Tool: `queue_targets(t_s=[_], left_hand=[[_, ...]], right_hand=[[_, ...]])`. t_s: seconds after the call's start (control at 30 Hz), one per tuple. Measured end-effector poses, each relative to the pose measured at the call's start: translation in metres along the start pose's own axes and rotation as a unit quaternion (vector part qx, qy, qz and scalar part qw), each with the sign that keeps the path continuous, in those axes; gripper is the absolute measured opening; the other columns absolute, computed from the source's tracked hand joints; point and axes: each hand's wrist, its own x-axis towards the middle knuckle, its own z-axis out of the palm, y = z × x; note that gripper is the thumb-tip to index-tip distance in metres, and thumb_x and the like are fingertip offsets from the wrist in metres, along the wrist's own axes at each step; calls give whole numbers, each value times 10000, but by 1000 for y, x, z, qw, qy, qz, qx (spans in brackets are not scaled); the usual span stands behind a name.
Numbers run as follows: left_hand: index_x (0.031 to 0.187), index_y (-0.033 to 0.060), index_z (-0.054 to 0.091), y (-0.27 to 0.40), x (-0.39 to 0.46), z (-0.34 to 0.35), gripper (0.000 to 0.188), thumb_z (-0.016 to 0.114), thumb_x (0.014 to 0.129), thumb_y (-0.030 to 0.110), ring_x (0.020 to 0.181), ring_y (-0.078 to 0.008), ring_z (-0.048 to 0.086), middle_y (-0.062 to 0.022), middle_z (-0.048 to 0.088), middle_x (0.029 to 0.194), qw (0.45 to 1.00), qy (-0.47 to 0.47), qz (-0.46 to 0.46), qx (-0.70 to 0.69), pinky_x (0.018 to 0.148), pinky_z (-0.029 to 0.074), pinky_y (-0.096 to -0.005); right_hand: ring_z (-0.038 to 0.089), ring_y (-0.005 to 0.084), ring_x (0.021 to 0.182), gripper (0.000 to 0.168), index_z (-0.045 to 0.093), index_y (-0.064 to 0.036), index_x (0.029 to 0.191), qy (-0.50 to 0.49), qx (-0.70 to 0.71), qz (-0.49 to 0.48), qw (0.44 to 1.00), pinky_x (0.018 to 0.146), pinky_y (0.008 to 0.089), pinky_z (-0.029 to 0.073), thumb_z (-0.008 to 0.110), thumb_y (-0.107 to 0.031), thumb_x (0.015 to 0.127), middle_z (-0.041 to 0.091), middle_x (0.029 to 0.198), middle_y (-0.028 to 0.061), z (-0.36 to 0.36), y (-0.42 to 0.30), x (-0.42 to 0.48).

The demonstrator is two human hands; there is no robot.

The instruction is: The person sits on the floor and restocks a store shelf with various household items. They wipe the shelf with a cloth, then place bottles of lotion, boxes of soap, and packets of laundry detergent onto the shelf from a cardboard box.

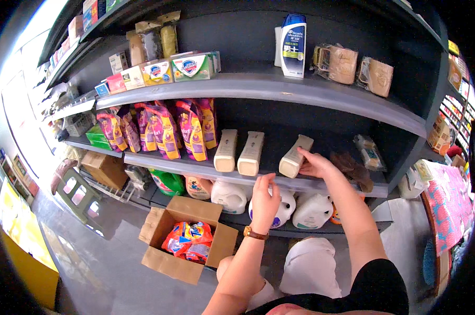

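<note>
My right hand (pixel 315 163) is at the right side of a beige rectangular pack (pixel 295 156), with fingers on its top and side. This pack lies at a slant on the middle shelf, one end at the front edge. Two similar packs, one nearer (pixel 251 154) and one farther left (pixel 225 151), lie to its left. In front of the shelf lip, my left hand (pixel 266 202) is raised with nothing in it, its fingers slightly bent. A watch (pixel 255 233) with a brown strap is on my left wrist.
On the floor stands an open cardboard box (pixel 221 245) holding orange Tide bags (pixel 190 238). Purple Comfort pouches (pixel 158 130) stand left on the middle shelf; a brown cloth-like item (pixel 351 169) lies right. White jugs (pixel 312 210) fill part of the lower shelf. A shampoo bottle (pixel 293 47) stands above.
</note>
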Motion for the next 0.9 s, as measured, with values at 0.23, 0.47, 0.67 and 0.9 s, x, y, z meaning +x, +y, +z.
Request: queue_targets(t_s=[0.23, 0.47, 0.67, 0.9], left_hand=[[1039, -12, 532, 11, 3, -7, 249, 512, 791, -9, 880, -312, 552, -160, 561, 937, 999, 18, 5, -32, 773, 451, -374], [1089, -4, 518, 1, 3, -7, 261, 487, 830, -9, 936, -228, 576, -125, 594, 1017, 989, 45, -64, -129, 814, 456, -328], [1072, -15, 522, -28, 2, -3, 206, 461, 878, 12, 927, -164, 573, -93, 610, 977, 948, 63, -152, -273, 827, 447, -277], [1066, -9, 521, -30, -9, 6, 194, 473, 880, 16, 899, -170, 578, -92, 607, 985, 962, 47, -163, -213, 808, 454, -275]], right_hand=[[533, 304, 1040, 652, 413, -30, 1182, -47, 162, 137, 976, 893, 414, 483, 747, -354, 725, 494, 1126, 184, 10, -8, 26], [529, 302, 1058, 593, 448, -41, 1189, -87, 253, 6, 963, 927, 441, 451, 728, -321, 747, 512, 1145, 145, 20, -13, -45], [579, 227, 1012, 482, 498, -49, 1186, -129, 116, -41, 984, 887, 403, 469, 642, -327, 820, 583, 1126, 91, 22, 9, -152], [501, 205, 1119, 773, 335, -15, 1316, -151, -35, -211, 965, 959, 362, 408, 752, -240, 706, 503, 1227, 99, 53, -30, -242]])
